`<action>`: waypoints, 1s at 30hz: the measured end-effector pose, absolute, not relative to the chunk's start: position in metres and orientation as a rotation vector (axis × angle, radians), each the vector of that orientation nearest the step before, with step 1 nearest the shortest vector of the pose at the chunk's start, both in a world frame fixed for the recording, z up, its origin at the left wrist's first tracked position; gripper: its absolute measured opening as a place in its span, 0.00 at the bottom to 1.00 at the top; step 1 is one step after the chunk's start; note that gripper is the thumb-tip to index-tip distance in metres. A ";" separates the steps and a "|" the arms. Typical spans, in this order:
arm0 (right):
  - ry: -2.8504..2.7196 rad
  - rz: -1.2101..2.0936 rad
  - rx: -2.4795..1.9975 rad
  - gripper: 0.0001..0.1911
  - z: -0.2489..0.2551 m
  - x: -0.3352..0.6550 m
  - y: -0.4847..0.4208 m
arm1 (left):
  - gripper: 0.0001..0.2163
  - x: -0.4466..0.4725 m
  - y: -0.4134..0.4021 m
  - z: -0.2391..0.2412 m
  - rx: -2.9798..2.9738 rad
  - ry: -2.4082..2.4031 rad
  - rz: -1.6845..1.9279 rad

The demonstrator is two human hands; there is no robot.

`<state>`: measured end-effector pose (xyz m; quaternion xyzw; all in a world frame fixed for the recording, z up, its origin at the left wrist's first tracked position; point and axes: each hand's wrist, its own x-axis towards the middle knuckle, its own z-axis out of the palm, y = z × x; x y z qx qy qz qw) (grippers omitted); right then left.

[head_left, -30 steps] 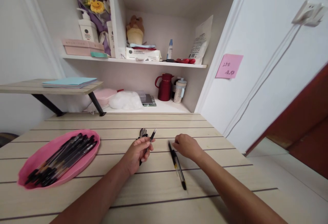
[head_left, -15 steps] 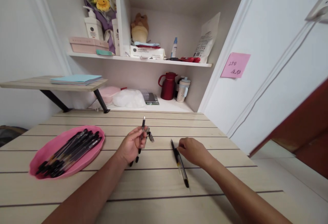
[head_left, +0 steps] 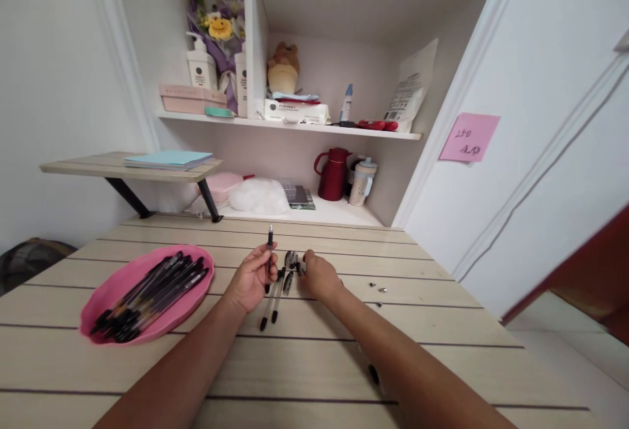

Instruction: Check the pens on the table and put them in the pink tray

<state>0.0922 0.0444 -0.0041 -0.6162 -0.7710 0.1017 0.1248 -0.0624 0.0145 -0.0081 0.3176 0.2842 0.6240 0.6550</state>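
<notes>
My left hand (head_left: pixel 253 278) is closed around a black-gripped pen (head_left: pixel 270 238), held upright with its silver tip up. Beneath and beside that hand, two clear-barrelled pens (head_left: pixel 276 301) lie on the table. Several black pen caps (head_left: pixel 289 260) are grouped between my hands. My right hand (head_left: pixel 319 275) reaches over to this group, fingers pinched at a dark pen cap (head_left: pixel 300 269). Part of another pen (head_left: pixel 374 374) shows below my right forearm, which covers the rest.
A pink tray (head_left: pixel 205 288) full of black pens stands at the left. Small metal pen tips (head_left: pixel 382 290) lie on the slatted table (head_left: pixel 432 363) at the right. Behind are a small raised shelf (head_left: pixel 98 164), a red jug (head_left: pixel 334 175) and a tumbler (head_left: pixel 362 182).
My right hand has moved left from the pen on the right to the caps. My left hand still holds its pen. The view has shifted, uncovering the small metal tips.
</notes>
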 end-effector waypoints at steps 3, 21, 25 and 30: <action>-2.198 0.383 -1.786 0.18 -0.003 0.104 0.046 | 0.12 -0.058 0.012 -0.007 0.833 0.746 1.357; -1.450 1.267 -0.862 0.11 0.041 0.147 0.034 | 0.11 -0.022 -0.006 -0.013 1.133 0.892 1.059; -1.459 1.236 -0.891 0.10 0.041 0.148 0.035 | 0.12 -0.022 -0.006 -0.012 1.130 0.895 1.069; -1.440 1.226 -0.956 0.10 0.041 0.149 0.036 | 0.11 -0.021 -0.007 -0.010 1.135 0.893 1.066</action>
